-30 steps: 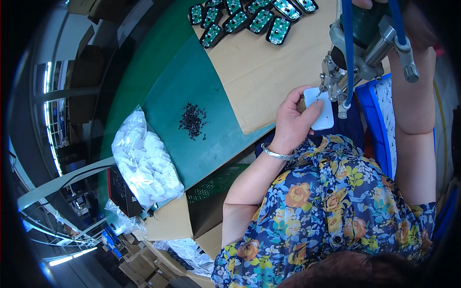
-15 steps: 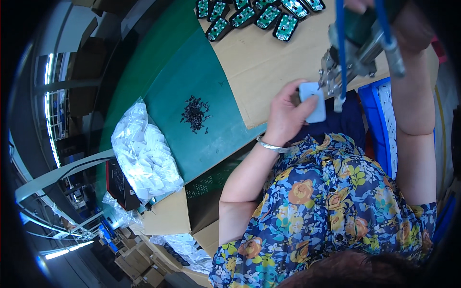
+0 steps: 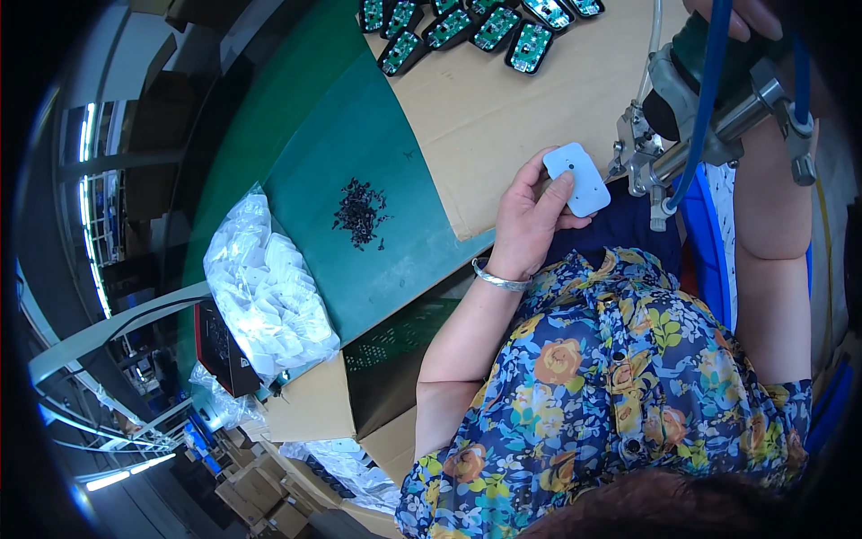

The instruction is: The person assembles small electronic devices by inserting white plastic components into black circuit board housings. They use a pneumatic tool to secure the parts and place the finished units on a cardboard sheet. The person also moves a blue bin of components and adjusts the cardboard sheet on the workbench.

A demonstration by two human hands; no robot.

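Observation:
My left hand [image 3: 530, 211] is closed on a small white plastic cover plate [image 3: 579, 180], with the thumb lying across its face. A few small holes show in the plate. At the upper right, my right hand [image 3: 750, 18] wraps round the dark green body of a metal tool with blue hoses [image 3: 669, 166]; most of that hand is in shadow or behind the tool. The metal nozzle end of the tool stands just right of the plate, apart from it.
Several green circuit boards in black housings [image 3: 528, 47] lie on the cardboard sheet [image 3: 485, 126]. On the green table [image 3: 395, 242] are a pile of small black parts [image 3: 361, 214] and a clear bag of white plates [image 3: 269, 292]. A blue crate [image 3: 705, 238] stands right.
The tool has moved right, away from the plate. My left hand has tilted the plate, so more of its face and holes shows.

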